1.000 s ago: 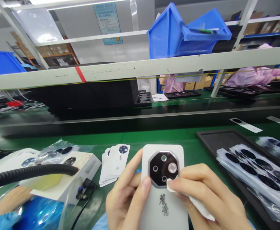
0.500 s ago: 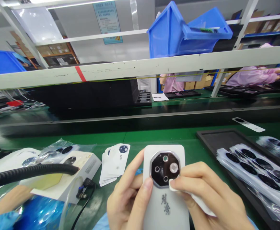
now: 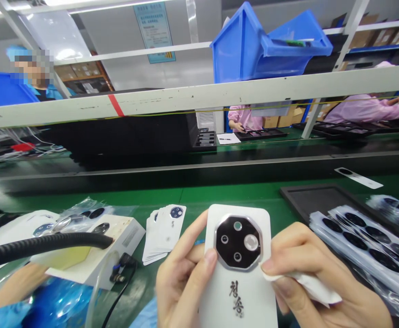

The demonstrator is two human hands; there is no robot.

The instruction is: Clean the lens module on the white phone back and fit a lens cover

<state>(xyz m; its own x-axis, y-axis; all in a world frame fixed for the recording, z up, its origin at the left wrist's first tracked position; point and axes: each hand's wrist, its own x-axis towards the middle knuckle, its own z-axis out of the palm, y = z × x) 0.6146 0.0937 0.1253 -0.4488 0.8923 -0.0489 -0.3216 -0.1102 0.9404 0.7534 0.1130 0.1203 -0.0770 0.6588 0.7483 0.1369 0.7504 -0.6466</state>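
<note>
Upright in front of me is a white phone back cover (image 3: 216,291) with a black octagonal camera plate and dark lettering under it. My left hand (image 3: 186,282) grips it along its left edge, thumb on the front face beside the plate. Between the thumb and fingers of my right hand (image 3: 315,273) is a folded white wipe (image 3: 312,287). That hand is by the cover's right edge, just below the camera plate's lower right corner. The back of the cover and its lower end are out of sight.
Left of my hands lie a fan of white covers (image 3: 163,234), a white box (image 3: 117,241), and a black corrugated hose (image 3: 49,246). A co-worker's arm (image 3: 17,282) reaches in at lower left. On the right, a black tray (image 3: 309,200) carries bagged camera plates (image 3: 363,241). A blue bin (image 3: 237,50) hangs above.
My right hand has moved with the wipe from the camera plate to the right, off its lower edge. The cover has shifted slightly right. A person has appeared at the upper left.
</note>
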